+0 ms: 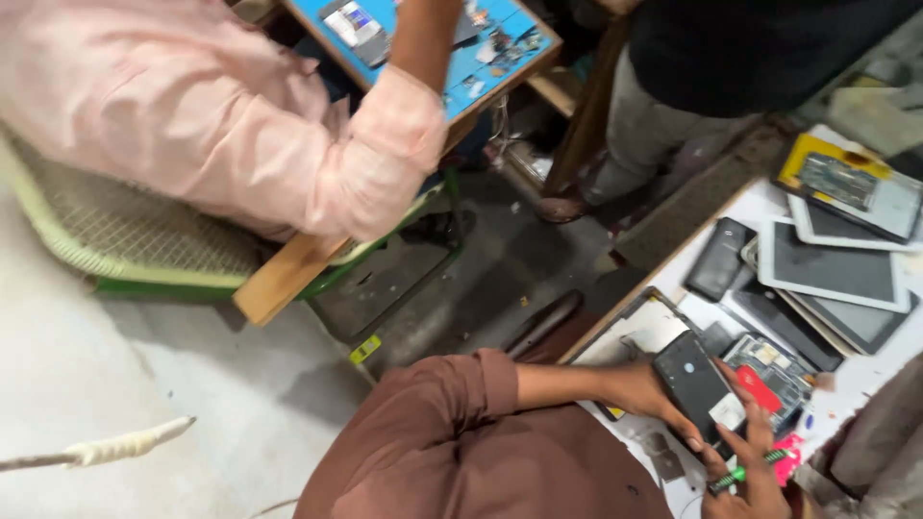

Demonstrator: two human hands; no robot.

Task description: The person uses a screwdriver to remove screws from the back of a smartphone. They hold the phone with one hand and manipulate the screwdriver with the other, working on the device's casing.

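On our tabletop (769, 207) at the right, a phone (694, 383) lies between our left hand (642, 389) and right hand (745, 466), on an opened device (774, 370). Behind it a stack of tablets (832, 279) reaches toward the far right, with another phone (719, 258) to its left. Across the floor (500, 259), a second worktop (481, 58) stands behind a co-worker's sleeve (385, 154).

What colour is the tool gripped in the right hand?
Green: the slim tool in the right hand has a green handle, seen in the head view.
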